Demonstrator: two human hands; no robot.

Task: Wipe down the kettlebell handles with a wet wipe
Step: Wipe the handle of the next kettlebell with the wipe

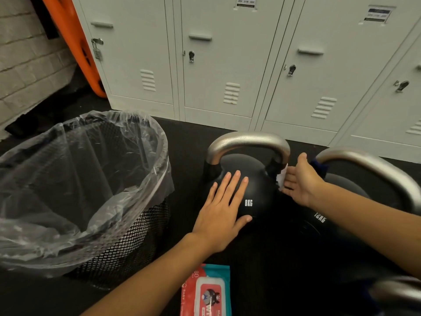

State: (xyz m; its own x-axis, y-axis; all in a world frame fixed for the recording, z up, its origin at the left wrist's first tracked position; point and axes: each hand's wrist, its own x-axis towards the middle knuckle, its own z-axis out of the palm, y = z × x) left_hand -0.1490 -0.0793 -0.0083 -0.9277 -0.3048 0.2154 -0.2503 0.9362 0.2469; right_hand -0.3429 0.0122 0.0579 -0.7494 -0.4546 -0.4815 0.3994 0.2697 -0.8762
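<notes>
A black kettlebell marked 8KG (262,192) stands on the dark floor, its silver handle (246,142) arching over it. My left hand (224,208) lies flat on the ball with fingers spread. My right hand (300,181) presses a white wet wipe (281,176) against the lower right leg of that handle. A second, larger black kettlebell (337,215) with a silver handle (369,165) stands just right of it, behind my right forearm. A third handle (396,293) peeks in at the bottom right corner.
A black mesh bin lined with a clear plastic bag (79,179) stands at the left. A red and teal pack of wet wipes (206,290) lies on the floor near the bottom edge. Grey lockers (227,65) line the back; an orange board (75,42) leans beside a brick wall.
</notes>
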